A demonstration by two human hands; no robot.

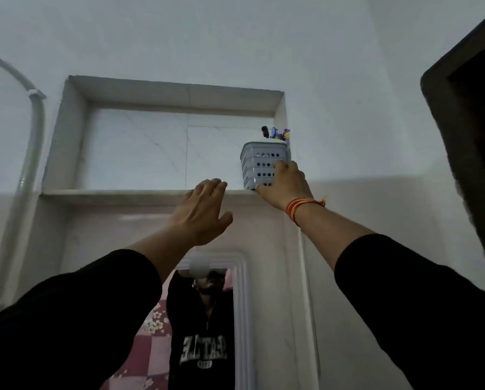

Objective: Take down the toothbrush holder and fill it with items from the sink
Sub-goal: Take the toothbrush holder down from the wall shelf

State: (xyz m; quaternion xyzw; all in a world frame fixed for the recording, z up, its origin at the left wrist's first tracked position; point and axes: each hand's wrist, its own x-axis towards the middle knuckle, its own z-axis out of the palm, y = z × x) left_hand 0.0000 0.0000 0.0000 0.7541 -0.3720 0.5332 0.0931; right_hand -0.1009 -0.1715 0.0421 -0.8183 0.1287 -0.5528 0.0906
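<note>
a pale wall [235, 38] fills most of the view, with a wide rectangular niche [165, 102] cut into it and a dark door frame [466, 114] at the far right. a white pipe [30, 142] bends down the left side. below the niche hangs a mirror [242, 319] with a white frame.

the niche is bare along its left and middle, so there is plenty of open room on that side; its front ledge [109, 194] runs straight across, and the right inner wall stands just beside the toothbrush holder [259, 161], leaving almost no room there.

both arms reach up in black sleeves [66, 319]. the left hand [202, 212] is below the ledge edge, palm toward the wall, its fingers [210, 187] spread and released, grasping nothing, apart from the holder. the right hand [287, 184], with orange threads [300, 208] round the wrist, is grasping the holder low on its right side, thumb under the bottom front corner.

the holder stands at the right end of the niche, at the ledge's front edge. it is upright, long axis vertical, mouth upward, leaning slightly. it is a grey plastic basket with stepped sides and rows of round holes. small brush heads [276, 133], red-black and purple, stick up out of it.
</note>
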